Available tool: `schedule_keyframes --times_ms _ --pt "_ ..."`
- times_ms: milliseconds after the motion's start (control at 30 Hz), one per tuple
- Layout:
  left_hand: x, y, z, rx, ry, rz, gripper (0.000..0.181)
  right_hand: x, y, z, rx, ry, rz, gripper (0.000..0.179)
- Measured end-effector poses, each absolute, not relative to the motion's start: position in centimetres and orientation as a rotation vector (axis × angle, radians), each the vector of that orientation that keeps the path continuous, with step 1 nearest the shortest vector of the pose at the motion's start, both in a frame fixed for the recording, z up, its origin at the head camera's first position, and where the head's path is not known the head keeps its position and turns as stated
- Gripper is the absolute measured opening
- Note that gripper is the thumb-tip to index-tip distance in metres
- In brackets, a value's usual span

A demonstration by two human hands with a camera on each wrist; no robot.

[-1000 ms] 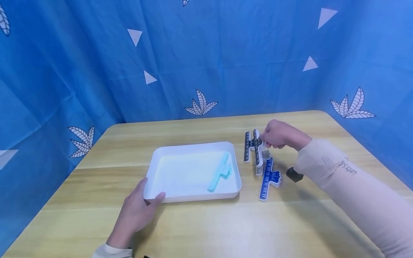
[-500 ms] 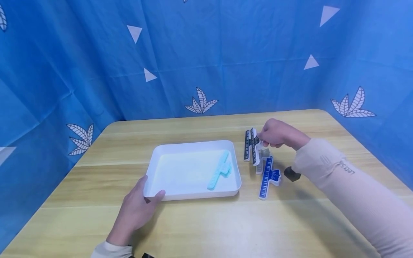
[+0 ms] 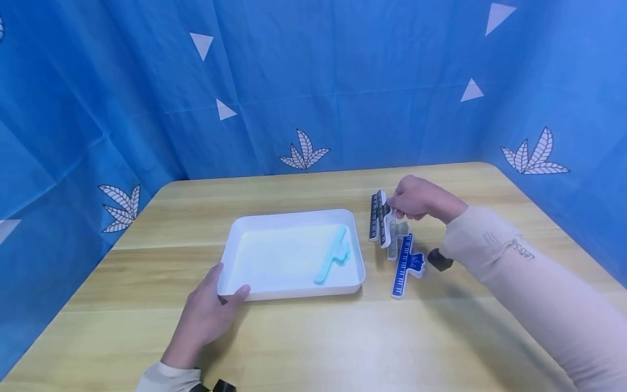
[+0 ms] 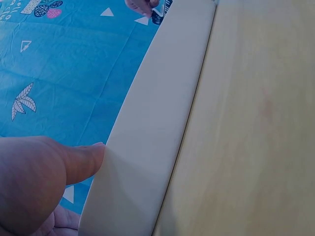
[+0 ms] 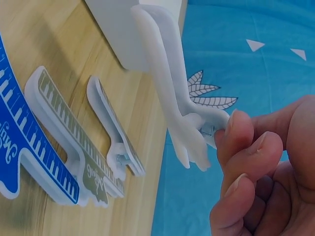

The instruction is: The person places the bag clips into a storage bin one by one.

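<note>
My right hand [image 3: 411,197] pinches a black-and-white piano-key clip [image 3: 383,220] by its handle end, lifted off the table. The right wrist view shows this clip's white jaw side [image 5: 160,64] and the thumb and fingers gripping it. Below and beside it lie a second black clip [image 3: 374,218], a greyish clip [image 3: 392,239] and a blue clip [image 3: 405,267]. To their left stands a white tray [image 3: 269,261] with a mint-green clip [image 3: 334,256] lying inside at its right. My left hand [image 3: 208,310] grips the tray's front left corner, thumb on the front rim.
The pale wooden table [image 3: 313,348] reaches back to a blue curtain [image 3: 333,81] printed with leaves and triangles. A black piece [image 3: 439,260] shows under my right sleeve, and another dark piece [image 3: 223,386] near my left cuff.
My right hand has shifted a little to the left with the black-and-white clip, which now overlaps the second black clip in the head view. My left hand keeps its hold on the tray.
</note>
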State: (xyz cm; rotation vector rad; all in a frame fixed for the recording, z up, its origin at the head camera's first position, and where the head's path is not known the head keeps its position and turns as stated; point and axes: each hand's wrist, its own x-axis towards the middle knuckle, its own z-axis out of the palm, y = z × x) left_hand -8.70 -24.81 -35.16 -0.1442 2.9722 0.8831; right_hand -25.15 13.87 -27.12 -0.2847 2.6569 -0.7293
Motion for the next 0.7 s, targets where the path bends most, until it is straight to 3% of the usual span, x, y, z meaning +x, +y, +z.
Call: schedule_keyframes --times_ms 700 --pt "-8.76 -24.84 -35.12 -0.152 2.979 0.881 0.093 -25.25 13.00 -27.05 -0.299 2.656 -0.763 0.035"
